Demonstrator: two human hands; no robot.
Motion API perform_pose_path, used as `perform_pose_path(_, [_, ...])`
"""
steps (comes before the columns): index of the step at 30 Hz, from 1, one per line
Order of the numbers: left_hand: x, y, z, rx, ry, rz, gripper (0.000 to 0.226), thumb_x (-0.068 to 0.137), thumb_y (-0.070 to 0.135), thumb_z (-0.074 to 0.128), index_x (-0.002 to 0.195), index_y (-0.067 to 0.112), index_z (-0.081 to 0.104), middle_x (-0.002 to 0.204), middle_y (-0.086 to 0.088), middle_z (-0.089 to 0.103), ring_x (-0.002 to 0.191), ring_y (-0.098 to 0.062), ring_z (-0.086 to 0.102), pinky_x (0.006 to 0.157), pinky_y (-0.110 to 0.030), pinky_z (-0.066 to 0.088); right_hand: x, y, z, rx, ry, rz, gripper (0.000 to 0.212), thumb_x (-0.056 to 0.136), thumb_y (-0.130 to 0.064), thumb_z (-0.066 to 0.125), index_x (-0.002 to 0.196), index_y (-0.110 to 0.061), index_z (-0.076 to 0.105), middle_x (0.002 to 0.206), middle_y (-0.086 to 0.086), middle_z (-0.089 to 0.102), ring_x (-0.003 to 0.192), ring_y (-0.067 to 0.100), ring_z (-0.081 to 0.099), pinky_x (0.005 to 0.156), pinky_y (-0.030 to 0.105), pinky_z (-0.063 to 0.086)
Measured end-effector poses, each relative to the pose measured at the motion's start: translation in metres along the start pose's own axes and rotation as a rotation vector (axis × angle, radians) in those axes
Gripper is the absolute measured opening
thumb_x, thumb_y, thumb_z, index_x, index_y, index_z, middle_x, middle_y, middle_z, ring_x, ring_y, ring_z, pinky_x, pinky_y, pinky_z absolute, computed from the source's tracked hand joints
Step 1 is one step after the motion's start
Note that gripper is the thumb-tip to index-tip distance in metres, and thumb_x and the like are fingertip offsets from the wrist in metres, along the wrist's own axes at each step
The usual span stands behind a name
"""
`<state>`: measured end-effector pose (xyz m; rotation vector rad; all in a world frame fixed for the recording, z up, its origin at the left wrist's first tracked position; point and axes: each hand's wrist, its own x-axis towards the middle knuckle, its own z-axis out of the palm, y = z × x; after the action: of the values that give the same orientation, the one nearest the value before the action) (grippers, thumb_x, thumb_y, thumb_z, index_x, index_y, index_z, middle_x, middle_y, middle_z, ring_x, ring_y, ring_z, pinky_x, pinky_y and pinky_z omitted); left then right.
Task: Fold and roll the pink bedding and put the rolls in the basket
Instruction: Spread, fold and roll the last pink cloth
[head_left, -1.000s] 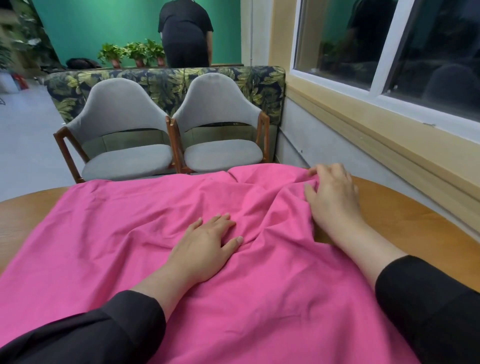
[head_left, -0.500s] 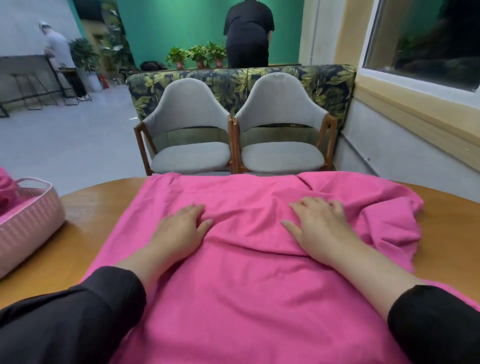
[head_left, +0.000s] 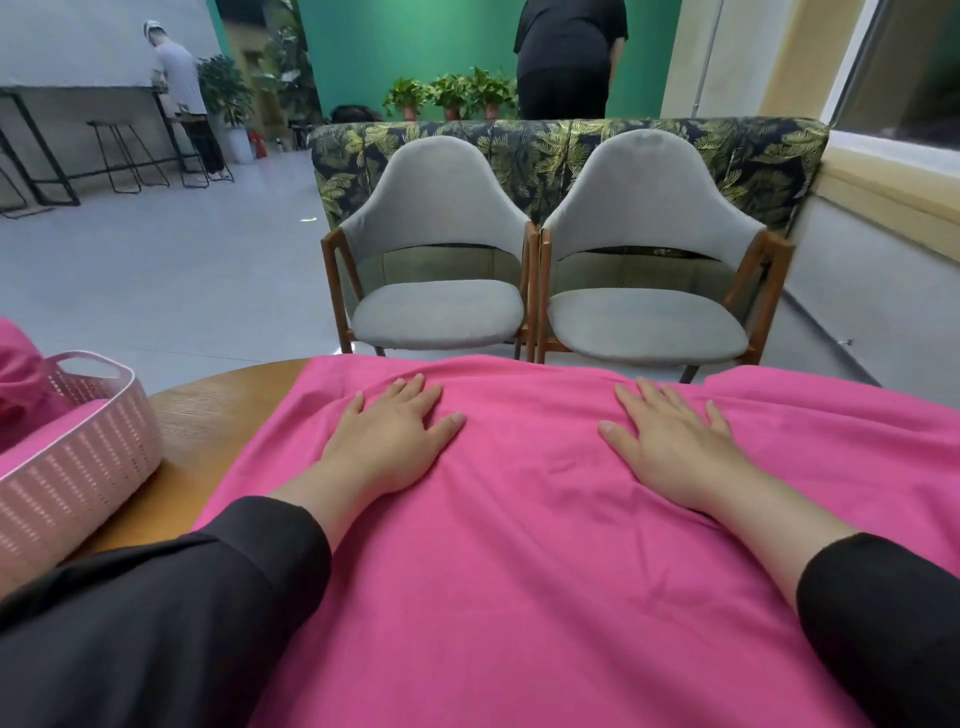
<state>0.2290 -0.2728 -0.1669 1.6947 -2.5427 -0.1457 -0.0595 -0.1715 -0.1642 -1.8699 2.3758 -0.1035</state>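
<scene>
Both hands lie flat with straight fingers, gripping nothing: the left hand (head_left: 387, 441) and the right hand (head_left: 670, 447) press the pink bedding (head_left: 519, 571) spread on the wooden table (head_left: 208, 415). A moment ago the right hand was bunching a fold at the far edge; now that edge looks smoother, so I judge folding can begin. The basket (head_left: 78, 467) stands left, with bare table between.

Two grey chairs (head_left: 540, 270) face the wooden table (head_left: 218, 415)
</scene>
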Motion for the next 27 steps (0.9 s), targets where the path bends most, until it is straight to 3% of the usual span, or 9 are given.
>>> perform_pose_path(5, [0.026, -0.019, -0.002, 0.017, 0.003, 0.032, 0.069, 0.098, 0.067, 0.021, 0.158, 0.034, 0.020, 0.167, 0.012, 0.008, 0.153, -0.008, 0.008, 0.124, -0.051, 0.005, 0.018, -0.002, 0.000, 0.070, 0.062, -0.056, 0.070, 0.098, -0.066, 0.026, 0.159, -0.033, 0.017, 0.168, -0.007, 0.007, 0.154, 0.014, 0.007, 0.125, 0.049, 0.004])
perform_pose_path(8, [0.031, -0.028, -0.004, 0.029, 0.001, 0.013, 0.070, 0.098, 0.068, 0.019, 0.159, 0.034, 0.017, 0.167, 0.012, 0.008, 0.153, -0.009, 0.008, 0.123, -0.053, 0.005, 0.012, 0.000, -0.004, 0.297, 0.258, -0.103, 0.056, 0.100, -0.051, 0.042, 0.150, -0.027, 0.042, 0.163, -0.006, 0.029, 0.149, 0.015, 0.029, 0.123, 0.044, 0.020])
perform_pose_path(11, [0.031, -0.029, -0.004, 0.058, -0.015, 0.014, 0.070, 0.098, 0.068, 0.016, 0.160, 0.033, 0.014, 0.167, 0.012, 0.005, 0.154, -0.009, 0.005, 0.123, -0.052, 0.004, -0.001, 0.022, -0.010, 0.313, 0.445, 0.025, 0.047, 0.102, -0.041, 0.043, 0.142, -0.019, 0.052, 0.151, 0.001, 0.049, 0.138, 0.023, 0.045, 0.114, 0.044, 0.036])
perform_pose_path(13, [0.028, -0.030, -0.004, 0.072, -0.023, 0.007, 0.072, 0.098, 0.068, 0.015, 0.160, 0.032, 0.012, 0.167, 0.011, 0.003, 0.154, -0.009, 0.004, 0.124, -0.052, 0.004, -0.009, 0.044, -0.009, 0.163, 0.405, 0.145, 0.055, 0.100, -0.048, 0.039, 0.146, -0.019, 0.045, 0.152, 0.003, 0.046, 0.139, 0.025, 0.043, 0.113, 0.049, 0.035])
perform_pose_path(15, [0.024, -0.029, -0.003, 0.083, -0.018, -0.001, 0.074, 0.097, 0.068, 0.014, 0.160, 0.030, 0.011, 0.167, 0.011, 0.003, 0.154, -0.009, 0.004, 0.124, -0.052, 0.005, -0.016, 0.062, -0.005, 0.049, 0.234, 0.263, 0.070, 0.097, -0.061, 0.032, 0.155, -0.022, 0.030, 0.162, 0.002, 0.030, 0.149, 0.023, 0.028, 0.118, 0.054, 0.025])
perform_pose_path(18, [0.011, -0.026, -0.005, 0.088, -0.008, 0.002, 0.074, 0.097, 0.068, 0.015, 0.160, 0.029, 0.013, 0.167, 0.010, 0.004, 0.154, -0.009, 0.005, 0.123, -0.050, 0.006, -0.025, 0.065, -0.001, 0.017, 0.044, 0.232, 0.080, 0.094, -0.072, 0.017, 0.160, -0.027, 0.012, 0.168, 0.000, 0.008, 0.155, 0.023, 0.007, 0.123, 0.055, 0.010])
perform_pose_path(23, [-0.003, -0.017, -0.009, 0.108, -0.016, 0.005, 0.066, 0.102, 0.060, 0.022, 0.159, 0.027, 0.021, 0.167, 0.007, 0.010, 0.153, -0.010, 0.009, 0.123, -0.049, 0.009, -0.043, 0.052, 0.000, 0.005, 0.023, 0.122, 0.079, 0.094, -0.072, 0.010, 0.160, -0.030, 0.010, 0.168, -0.003, -0.001, 0.155, 0.019, -0.001, 0.124, 0.052, 0.004])
perform_pose_path(27, [-0.018, 0.024, -0.017, -0.080, 0.037, 0.103, 0.050, 0.105, 0.045, 0.036, 0.152, 0.027, 0.038, 0.163, 0.005, 0.028, 0.147, -0.016, 0.031, 0.120, -0.037, 0.023, -0.053, 0.044, 0.001, 0.014, 0.063, 0.123, 0.077, 0.094, -0.072, 0.010, 0.159, -0.030, 0.014, 0.168, -0.003, 0.003, 0.155, 0.019, 0.003, 0.124, 0.052, 0.005])
